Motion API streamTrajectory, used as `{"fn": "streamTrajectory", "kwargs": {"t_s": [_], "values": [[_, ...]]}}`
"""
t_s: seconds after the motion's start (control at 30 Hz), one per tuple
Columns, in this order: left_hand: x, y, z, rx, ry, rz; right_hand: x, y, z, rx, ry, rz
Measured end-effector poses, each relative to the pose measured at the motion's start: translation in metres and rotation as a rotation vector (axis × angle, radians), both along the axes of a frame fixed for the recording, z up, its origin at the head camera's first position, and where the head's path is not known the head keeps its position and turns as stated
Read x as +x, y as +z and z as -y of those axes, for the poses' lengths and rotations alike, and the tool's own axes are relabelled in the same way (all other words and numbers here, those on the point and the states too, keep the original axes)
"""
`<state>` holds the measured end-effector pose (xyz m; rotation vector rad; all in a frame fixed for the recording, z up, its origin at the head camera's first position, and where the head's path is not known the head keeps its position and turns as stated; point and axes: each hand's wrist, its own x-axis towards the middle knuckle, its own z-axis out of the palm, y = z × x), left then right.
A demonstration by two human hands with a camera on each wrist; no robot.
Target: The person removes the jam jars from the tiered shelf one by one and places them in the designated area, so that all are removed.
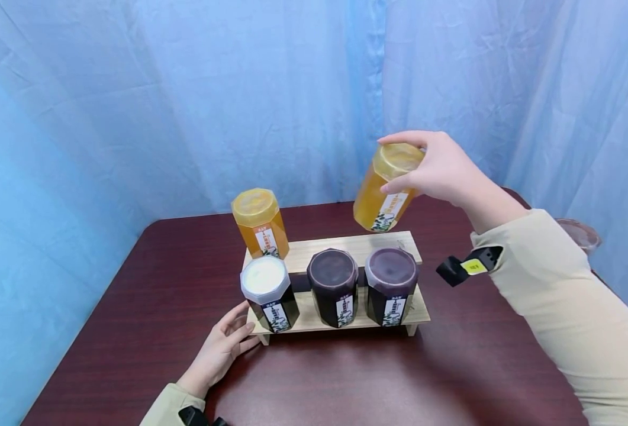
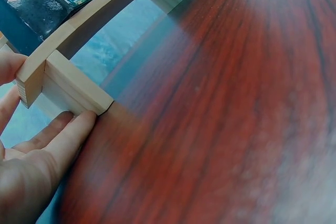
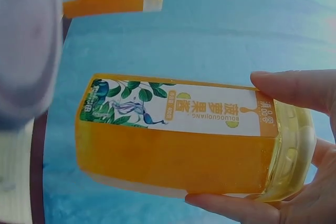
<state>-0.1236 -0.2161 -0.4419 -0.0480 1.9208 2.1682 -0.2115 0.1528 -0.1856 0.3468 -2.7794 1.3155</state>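
Observation:
My right hand [image 1: 435,168] grips a jar of yellow pineapple jam [image 3: 173,156] round its lid end, thumb and fingers on opposite sides. That jar hangs tilted above the back right of a two-step wooden rack [image 1: 340,251]. On the rack's upper step, at the left, stands another yellow jam jar [image 1: 263,228]. The lower step bears a dark jar with a whitish lid [image 1: 268,290] at left, a dark jar [image 1: 334,287] in the middle and a purple-lidded jar [image 1: 392,287] at right. My left hand [image 1: 223,343] pinches the rack's front left corner, fingers against its leg [image 2: 76,85].
The rack stands on a dark reddish wooden table [image 1: 175,284]. Light blue curtains [image 1: 271,106] hang behind and at the sides. A clear round dish-like object [image 1: 580,234] shows partly behind the right sleeve.

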Motion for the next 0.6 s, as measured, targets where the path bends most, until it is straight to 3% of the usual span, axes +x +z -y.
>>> {"fn": "streamTrajectory", "kwargs": {"t_s": [0.03, 0.07, 0.6], "values": [[0.0, 0.001, 0.0, 0.003, 0.003, 0.004, 0.0, -0.001, -0.003, 0.006, -0.008, 0.0], [0.003, 0.008, -0.004, -0.012, 0.015, 0.003, 0.0, -0.002, -0.006, 0.01, -0.014, -0.002], [0.004, 0.009, -0.004, 0.008, -0.016, -0.02, 0.001, -0.039, -0.069, 0.044, -0.11, 0.022]]}}
